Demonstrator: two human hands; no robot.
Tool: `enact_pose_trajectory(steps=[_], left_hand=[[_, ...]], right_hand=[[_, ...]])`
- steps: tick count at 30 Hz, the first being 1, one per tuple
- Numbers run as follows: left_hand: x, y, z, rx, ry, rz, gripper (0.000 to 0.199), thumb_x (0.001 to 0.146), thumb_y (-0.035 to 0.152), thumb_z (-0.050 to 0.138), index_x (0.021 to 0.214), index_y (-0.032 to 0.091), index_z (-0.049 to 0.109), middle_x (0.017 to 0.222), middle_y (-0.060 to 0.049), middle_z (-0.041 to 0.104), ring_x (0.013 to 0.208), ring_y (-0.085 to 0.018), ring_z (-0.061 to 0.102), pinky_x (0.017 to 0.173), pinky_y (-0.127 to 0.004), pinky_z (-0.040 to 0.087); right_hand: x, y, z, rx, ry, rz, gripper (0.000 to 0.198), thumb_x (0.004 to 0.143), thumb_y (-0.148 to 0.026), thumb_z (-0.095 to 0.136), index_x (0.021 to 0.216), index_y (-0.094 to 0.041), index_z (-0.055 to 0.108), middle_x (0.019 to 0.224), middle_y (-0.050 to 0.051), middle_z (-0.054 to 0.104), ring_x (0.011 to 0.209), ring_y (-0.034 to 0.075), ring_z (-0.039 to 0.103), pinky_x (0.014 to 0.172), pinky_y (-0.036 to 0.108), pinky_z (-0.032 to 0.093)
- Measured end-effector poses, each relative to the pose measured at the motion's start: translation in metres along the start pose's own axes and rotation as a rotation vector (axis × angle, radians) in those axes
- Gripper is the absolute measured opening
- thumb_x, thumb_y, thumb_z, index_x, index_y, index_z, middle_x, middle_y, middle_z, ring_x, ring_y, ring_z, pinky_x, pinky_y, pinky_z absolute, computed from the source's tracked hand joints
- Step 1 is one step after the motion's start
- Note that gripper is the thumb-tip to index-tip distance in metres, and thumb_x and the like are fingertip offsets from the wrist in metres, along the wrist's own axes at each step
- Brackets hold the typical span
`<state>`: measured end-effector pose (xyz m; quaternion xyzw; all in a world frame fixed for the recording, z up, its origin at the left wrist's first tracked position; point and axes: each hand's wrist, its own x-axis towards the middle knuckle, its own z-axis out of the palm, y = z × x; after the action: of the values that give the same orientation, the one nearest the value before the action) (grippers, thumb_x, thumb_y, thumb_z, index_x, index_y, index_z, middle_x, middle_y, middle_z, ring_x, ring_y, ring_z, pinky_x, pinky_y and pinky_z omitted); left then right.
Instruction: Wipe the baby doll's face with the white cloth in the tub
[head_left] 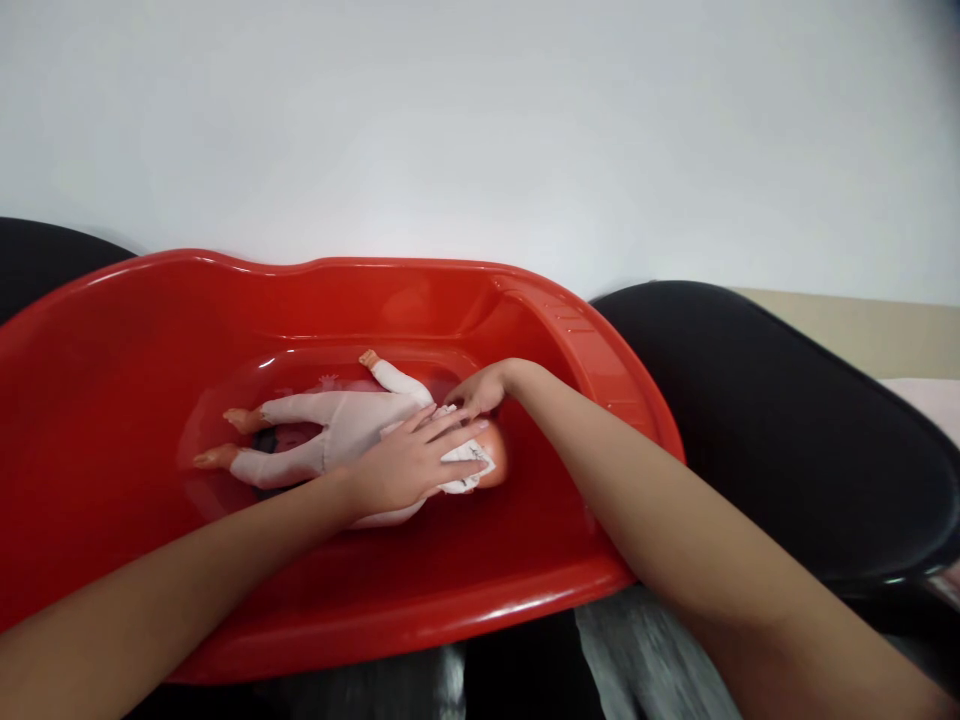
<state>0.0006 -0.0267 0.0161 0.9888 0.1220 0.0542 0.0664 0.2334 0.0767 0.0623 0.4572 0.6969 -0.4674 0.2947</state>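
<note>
L hand [409, 462]: I've got it flat, fingers spread, pressing cloth [469, 465] on doll [337, 430] | R hand [476, 390]: fingertips at doll's shoulder, grip unclear | doll lies in red tub [585, 330] | tip: steady the doll, wipe gently.

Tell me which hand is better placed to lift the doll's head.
Probably the right hand: it sits at the doll's shoulder beside the head, while the left hand lies flat across the chest in the red tub.
</note>
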Motion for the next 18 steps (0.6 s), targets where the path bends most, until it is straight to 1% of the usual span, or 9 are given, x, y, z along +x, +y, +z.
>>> enact_pose_trajectory(steps=[2, 5, 8, 11, 13, 16, 18], left_hand=[[0.000, 0.003, -0.002, -0.004, -0.004, -0.020, 0.058, 0.108, 0.015, 0.059, 0.162, 0.036, 0.058, 0.190, -0.007, 0.018, 0.175, -0.038, 0.013, 0.138, -0.069, 0.019], [0.001, 0.007, -0.005, -0.018, 0.015, -0.046, 0.064, 0.104, 0.010, 0.059, 0.162, 0.037, 0.056, 0.191, -0.007, 0.015, 0.176, -0.039, 0.012, 0.138, -0.069, 0.020], [0.002, 0.008, -0.005, -0.022, 0.024, -0.050, 0.073, 0.097, 0.002, 0.058, 0.162, 0.035, 0.056, 0.191, -0.007, 0.011, 0.176, -0.038, 0.009, 0.139, -0.068, 0.019], [0.003, 0.008, -0.003, -0.030, 0.039, -0.053, 0.077, 0.094, -0.001, 0.059, 0.161, 0.038, 0.057, 0.192, -0.004, 0.010, 0.176, -0.036, 0.008, 0.140, -0.066, 0.017], [0.004, 0.007, -0.001, -0.031, 0.043, -0.028, 0.069, 0.098, 0.003, 0.058, 0.158, 0.038, 0.062, 0.190, -0.002, 0.018, 0.176, -0.034, 0.010, 0.141, -0.063, 0.014], [0.005, 0.007, 0.005, -0.022, 0.018, 0.030, 0.046, 0.110, 0.014, 0.054, 0.146, 0.035, 0.073, 0.186, -0.001, 0.034, 0.175, -0.030, 0.018, 0.143, -0.059, 0.010], [0.006, 0.007, 0.010, -0.019, 0.014, 0.053, 0.041, 0.114, 0.020, 0.052, 0.145, 0.035, 0.074, 0.184, 0.000, 0.037, 0.175, -0.028, 0.019, 0.144, -0.057, 0.009]], right_hand=[[0.000, 0.000, 0.000, -0.029, -0.010, 0.001, 0.087, 0.076, -0.043, 0.081, 0.157, -0.021, 0.061, 0.145, 0.013, 0.069, 0.115, 0.032, 0.070, 0.080, 0.037, 0.059], [0.002, 0.002, -0.001, -0.080, -0.012, -0.004, 0.084, 0.074, -0.036, 0.079, 0.156, -0.021, 0.063, 0.142, 0.012, 0.070, 0.110, 0.031, 0.071, 0.082, 0.040, 0.060], [0.005, 0.006, -0.003, -0.094, -0.015, -0.026, 0.087, 0.074, -0.035, 0.078, 0.158, -0.020, 0.060, 0.147, 0.013, 0.068, 0.115, 0.032, 0.071, 0.086, 0.041, 0.060], [0.009, 0.009, -0.003, -0.089, -0.033, -0.021, 0.090, 0.074, -0.038, 0.080, 0.159, -0.021, 0.059, 0.148, 0.013, 0.068, 0.116, 0.032, 0.071, 0.087, 0.041, 0.061], [0.009, 0.010, -0.003, -0.055, -0.037, -0.012, 0.089, 0.075, -0.045, 0.083, 0.158, -0.021, 0.060, 0.146, 0.012, 0.070, 0.118, 0.032, 0.071, 0.087, 0.040, 0.061], [0.007, 0.009, -0.001, 0.015, -0.037, -0.008, 0.091, 0.075, -0.059, 0.085, 0.155, -0.021, 0.062, 0.152, 0.012, 0.067, 0.128, 0.034, 0.068, 0.091, 0.039, 0.061], [0.004, 0.007, 0.000, 0.034, -0.035, -0.005, 0.093, 0.074, -0.063, 0.086, 0.154, -0.022, 0.062, 0.157, 0.012, 0.064, 0.134, 0.036, 0.066, 0.093, 0.040, 0.062]])
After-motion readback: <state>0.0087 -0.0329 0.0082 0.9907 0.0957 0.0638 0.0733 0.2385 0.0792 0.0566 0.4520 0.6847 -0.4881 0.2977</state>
